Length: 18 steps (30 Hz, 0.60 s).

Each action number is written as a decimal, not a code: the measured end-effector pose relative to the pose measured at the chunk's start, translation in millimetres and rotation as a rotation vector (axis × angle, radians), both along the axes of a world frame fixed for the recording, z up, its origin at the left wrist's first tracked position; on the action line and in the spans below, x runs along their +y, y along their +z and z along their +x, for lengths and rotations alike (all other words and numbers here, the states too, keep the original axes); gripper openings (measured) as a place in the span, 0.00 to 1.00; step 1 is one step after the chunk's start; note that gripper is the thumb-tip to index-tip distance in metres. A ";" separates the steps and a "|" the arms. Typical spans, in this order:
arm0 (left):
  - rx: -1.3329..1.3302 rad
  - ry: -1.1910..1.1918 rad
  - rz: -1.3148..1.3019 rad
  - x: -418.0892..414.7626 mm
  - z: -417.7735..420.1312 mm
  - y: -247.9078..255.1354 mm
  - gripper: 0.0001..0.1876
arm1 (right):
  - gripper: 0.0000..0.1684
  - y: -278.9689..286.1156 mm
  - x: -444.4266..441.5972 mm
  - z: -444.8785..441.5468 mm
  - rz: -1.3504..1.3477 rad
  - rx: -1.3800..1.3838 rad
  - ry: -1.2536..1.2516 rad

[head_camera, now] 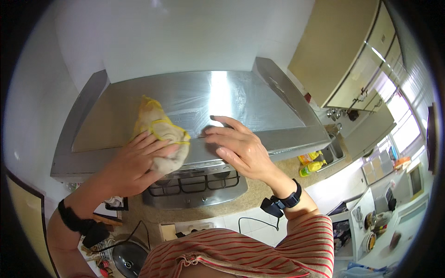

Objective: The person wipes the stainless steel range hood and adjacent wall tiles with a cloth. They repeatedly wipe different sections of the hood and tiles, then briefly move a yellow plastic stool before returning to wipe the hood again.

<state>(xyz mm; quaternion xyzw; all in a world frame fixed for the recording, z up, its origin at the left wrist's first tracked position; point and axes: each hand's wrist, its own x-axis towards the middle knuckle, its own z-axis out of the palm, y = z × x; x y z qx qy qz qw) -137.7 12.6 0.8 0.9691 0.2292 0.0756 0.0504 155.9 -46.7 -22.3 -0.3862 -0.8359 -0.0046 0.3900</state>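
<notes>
A stainless-steel range hood (114, 114) spans the space in front of me, its sloped top smeared with wet, whitish streaks toward the middle and right. My left hand (146, 156) presses a pale cloth with yellow edging (170, 133) onto the hood's left half, near the front edge. Part of the cloth is bunched under the fingers. Over the middle of the front edge, my right hand (243, 147) holds nothing, its fingers spread and slightly bent. Its fingertips are close to the steel; whether they touch it I cannot tell.
Below the hood is a gas stove (208, 189) set in a speckled countertop (167, 215). Two yellow bottles (311, 168) stand by the sink (335, 149) at right. A wall cabinet (333, 52) juts out at upper right. A dark pan lid (130, 259) lies at lower left.
</notes>
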 end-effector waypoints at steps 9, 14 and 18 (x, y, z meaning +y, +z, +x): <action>-0.084 -0.148 0.252 46.6 77.0 2.5 0.33 | 0.17 -13.3 1.6 19.4 -0.135 0.241 -0.033; -0.017 0.132 0.301 62.1 16.6 10.3 0.32 | 0.15 -17.6 -14.6 53.0 -0.038 0.151 -0.252; 0.089 0.327 0.275 55.1 -47.8 5.3 0.37 | 0.14 -30.5 -25.3 78.2 0.058 0.122 -0.419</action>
